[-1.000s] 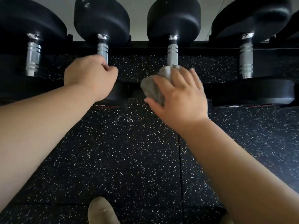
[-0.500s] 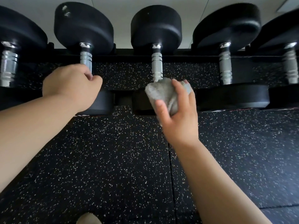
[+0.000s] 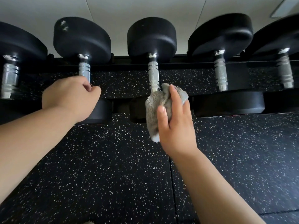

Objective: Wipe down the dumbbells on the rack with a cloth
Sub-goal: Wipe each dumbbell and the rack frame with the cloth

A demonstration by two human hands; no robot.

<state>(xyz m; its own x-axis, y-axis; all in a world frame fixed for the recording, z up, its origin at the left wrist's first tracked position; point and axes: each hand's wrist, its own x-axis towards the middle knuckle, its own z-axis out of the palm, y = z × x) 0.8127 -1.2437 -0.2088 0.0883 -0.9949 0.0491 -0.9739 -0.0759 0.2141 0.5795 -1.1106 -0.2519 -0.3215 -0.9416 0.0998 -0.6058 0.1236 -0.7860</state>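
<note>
Rubber floor matting [image 3: 113, 167], black with pale speckles, fills the near ground, and both bare forearms stretch over it toward the rack. The right hand [image 3: 176, 126] has thumb and fingers curled round a bunched grey fluffy cloth [image 3: 155, 107], pinching it so that a loose tail hangs below the palm. The left hand [image 3: 69, 97], off to the side, is closed in a fist at the near end of the neighbouring dumbbell's chrome handle [image 3: 84, 70]. Its fingers look wrapped round the bar, though the fist hides the contact itself.

Just beyond the cloth lies the middle black round-headed dumbbell [image 3: 152, 38]. Its long axis runs straight away from the person: near head low behind the cloth, knurled chrome handle [image 3: 153, 75] rising out of it, far head up at the back rail of the black metal rack [image 3: 179, 59]. The cloth's top edge touches the near end of that handle, slightly to its right side. So the bare length of the bar lies directly ahead of the right hand's grip. I judge a wipe would travel lengthwise, away from the body, unless the cloth is first wrapped round the bar. The right hand is plainly the one placed for it; the left sits at the next dumbbell over. More dumbbells fill the row on either side, the rightmost blurred.
</note>
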